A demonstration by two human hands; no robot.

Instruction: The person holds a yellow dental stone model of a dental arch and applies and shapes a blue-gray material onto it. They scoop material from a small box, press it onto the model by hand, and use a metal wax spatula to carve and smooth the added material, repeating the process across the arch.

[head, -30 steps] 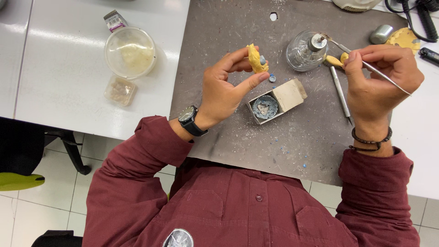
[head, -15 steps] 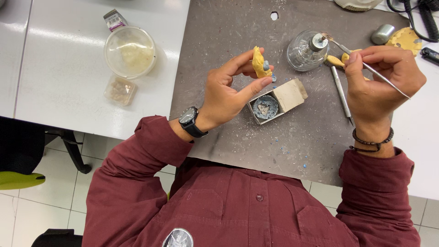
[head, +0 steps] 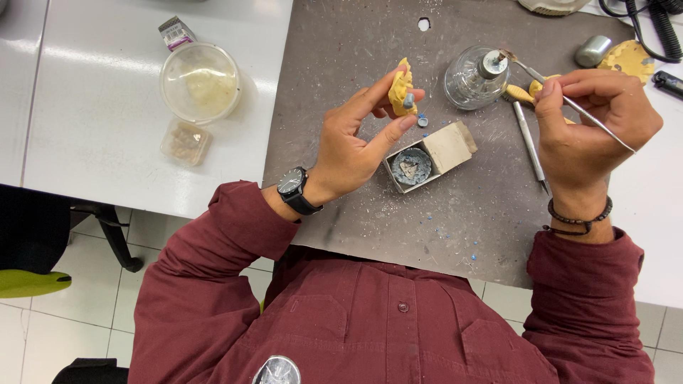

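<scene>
Two bare hands work above a dark grey mat (head: 370, 220) laid on the white table (head: 92, 135). The left hand (head: 352, 139) holds a small yellow dental cast (head: 399, 90) pinched between thumb and fingertips, its grip clenched on the cast, which is raised off the mat at about 12 o'clock from the palm. A grey-blue bit sits on the cast near the thumb tip. A black wristwatch (head: 293, 186) is on that wrist.

The right hand (head: 594, 124) grasps a thin metal instrument (head: 576, 107), its grip closed round the shaft like a pen. The tip of the instrument points toward 10 o'clock and reaches the wick cap of a glass spirit lamp (head: 475, 78), which stands on the mat between the two hands. A dark beaded bracelet (head: 576, 217) circles the right wrist.

At 5 o'clock from the cast, just beside the left thumb, a small open cardboard box (head: 429, 153) holds a round tin of grey-blue wax. A second metal tool (head: 529, 142) lies flat on the mat at 3 o'clock from the box.

Well apart, at 9 o'clock on the white table, stand a round clear tub (head: 200, 82) and a small square clear container (head: 186, 141).
</scene>
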